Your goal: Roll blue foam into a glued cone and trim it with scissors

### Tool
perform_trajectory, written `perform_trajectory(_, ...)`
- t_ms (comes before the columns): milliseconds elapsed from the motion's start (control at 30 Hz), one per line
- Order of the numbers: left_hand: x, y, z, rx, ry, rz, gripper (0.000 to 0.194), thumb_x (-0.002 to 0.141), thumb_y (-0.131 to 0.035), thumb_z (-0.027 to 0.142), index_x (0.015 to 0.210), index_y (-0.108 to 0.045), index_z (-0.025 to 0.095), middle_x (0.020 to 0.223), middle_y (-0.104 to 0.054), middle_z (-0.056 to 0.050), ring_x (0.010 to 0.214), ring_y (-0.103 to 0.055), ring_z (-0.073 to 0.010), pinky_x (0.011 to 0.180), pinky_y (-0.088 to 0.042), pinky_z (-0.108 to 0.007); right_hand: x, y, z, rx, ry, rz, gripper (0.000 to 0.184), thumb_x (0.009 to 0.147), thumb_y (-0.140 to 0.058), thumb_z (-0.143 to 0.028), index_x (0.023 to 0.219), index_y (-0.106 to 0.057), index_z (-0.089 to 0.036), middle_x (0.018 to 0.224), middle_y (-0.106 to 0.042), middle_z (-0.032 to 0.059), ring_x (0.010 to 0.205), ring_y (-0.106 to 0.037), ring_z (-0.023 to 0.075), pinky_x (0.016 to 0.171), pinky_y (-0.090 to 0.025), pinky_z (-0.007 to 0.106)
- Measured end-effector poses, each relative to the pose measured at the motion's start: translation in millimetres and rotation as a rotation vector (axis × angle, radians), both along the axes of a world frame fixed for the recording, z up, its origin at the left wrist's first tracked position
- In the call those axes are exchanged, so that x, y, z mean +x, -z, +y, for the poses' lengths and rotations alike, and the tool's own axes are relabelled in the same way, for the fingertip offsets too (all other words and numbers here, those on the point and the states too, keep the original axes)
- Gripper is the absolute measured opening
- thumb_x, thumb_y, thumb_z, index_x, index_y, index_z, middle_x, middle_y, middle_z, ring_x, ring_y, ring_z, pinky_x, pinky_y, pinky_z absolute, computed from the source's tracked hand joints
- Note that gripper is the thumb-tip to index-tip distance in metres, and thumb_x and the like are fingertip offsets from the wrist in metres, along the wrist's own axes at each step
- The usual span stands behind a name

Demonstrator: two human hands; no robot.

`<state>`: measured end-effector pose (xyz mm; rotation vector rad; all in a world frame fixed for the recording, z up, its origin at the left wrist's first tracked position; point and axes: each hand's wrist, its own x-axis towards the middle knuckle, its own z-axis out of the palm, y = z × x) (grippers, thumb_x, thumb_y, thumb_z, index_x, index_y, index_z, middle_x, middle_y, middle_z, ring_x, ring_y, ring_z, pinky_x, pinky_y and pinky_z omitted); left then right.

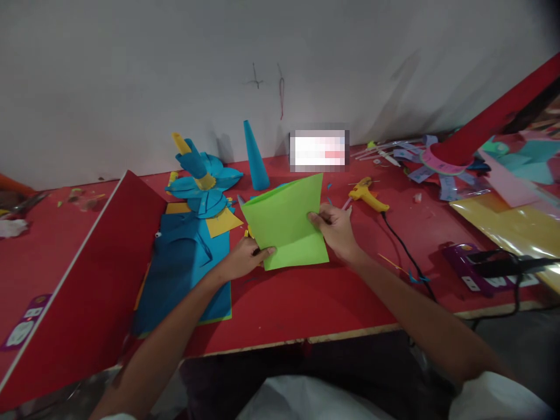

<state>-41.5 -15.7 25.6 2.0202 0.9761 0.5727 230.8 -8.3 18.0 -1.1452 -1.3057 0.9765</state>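
Note:
A bright green sheet of paper [289,221], folded over along its top with a crease across its lower part, is held up above the table between both hands. My left hand [242,256] grips its lower left corner, thumb in front and fingers behind. A small yellow piece [248,233] shows just above those fingers; I cannot tell whether the hand holds it too. My right hand [336,230] pinches the paper's right edge between thumb and fingers. Left of the paper lie blue sheets [184,274] and a yellow sheet [224,223].
A blue paper flower [205,181] and an upright blue cone [256,157] stand behind. On the right are a yellow glue gun [370,195] with a black cord, a purple power strip [466,268] and a red cone [494,116]. A red panel [100,268] divides the table at left.

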Motion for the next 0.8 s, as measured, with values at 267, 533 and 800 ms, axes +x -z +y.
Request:
perform_trajectory(267, -1.5, 3.4, 2.7, 0.037, -0.061, 0.054, 0.037, 0.100, -0.054, 0.044, 0.082, -0.069, 0.015, 0.078, -0.075, -0.006, 0.069, -0.068, -0.0173, 0.065, -0.052, -0.025, 3.5, -3.7, 2.9, -0.036, -0.126, -0.034, 0.060, 0.087, -0.068, -0.075, 0.067, -0.044, -0.023, 0.066, -0.031, -0.0044, 0.062, -0.030, 0.0125, 0.058, -0.022, 0.030)
perform_trajectory(533, -0.4, 4.4, 2.0, 0.034, -0.068, 0.033, 0.041, 0.100, -0.054, 0.048, 0.085, -0.073, 0.014, 0.080, -0.076, -0.007, 0.076, -0.070, -0.0193, 0.071, -0.056, -0.026, -2.5, 3.5, -0.7, -0.171, -0.182, -0.175, 0.058, 0.084, -0.066, -0.078, 0.083, -0.065, -0.020, 0.077, -0.062, 0.0041, 0.070, -0.054, 0.0197, 0.064, -0.043, 0.034)
perform_trajectory(800, 1.2, -2.3, 1.0, -0.040, -0.066, -0.023, 0.037, 0.099, -0.056, 0.048, 0.081, -0.067, 0.017, 0.077, -0.072, -0.005, 0.074, -0.067, -0.0180, 0.069, -0.055, -0.026, -3.8, -1.3, -2.5, -0.069, -0.161, -0.312, 0.055, 0.092, -0.057, -0.072, 0.090, -0.069, -0.019, 0.087, -0.074, 0.0110, 0.082, -0.067, 0.0269, 0.068, -0.050, 0.036)
